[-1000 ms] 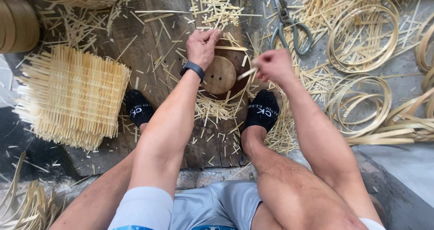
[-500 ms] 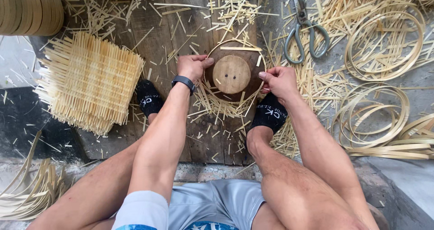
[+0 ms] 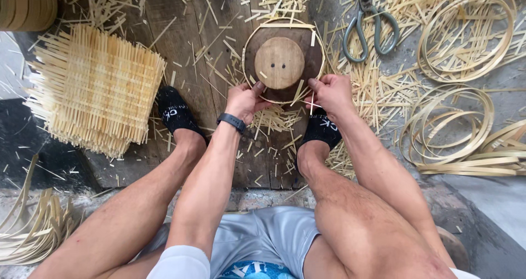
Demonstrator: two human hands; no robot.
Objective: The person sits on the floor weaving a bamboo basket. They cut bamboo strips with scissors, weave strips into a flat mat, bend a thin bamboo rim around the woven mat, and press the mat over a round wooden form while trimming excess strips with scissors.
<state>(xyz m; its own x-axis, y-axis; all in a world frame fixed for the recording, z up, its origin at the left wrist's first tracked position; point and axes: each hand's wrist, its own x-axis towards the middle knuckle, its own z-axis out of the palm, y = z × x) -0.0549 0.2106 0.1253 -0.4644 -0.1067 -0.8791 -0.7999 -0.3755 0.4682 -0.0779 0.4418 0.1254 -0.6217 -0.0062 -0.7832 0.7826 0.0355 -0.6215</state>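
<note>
Left hand and right hand are pinching bamboo hoop around round wooden mould at 6 o'clock; hoop formed, ends seemingly unfastened.

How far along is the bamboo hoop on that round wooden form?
Done: a thin bamboo strip hoop already rings the round dark wooden form, beside a stack of woven bamboo mats. In hand: left hand and right hand both pinch the hoop's near edge. Left: loose bamboo coils lie unused; grey scissors are untouched.
</note>
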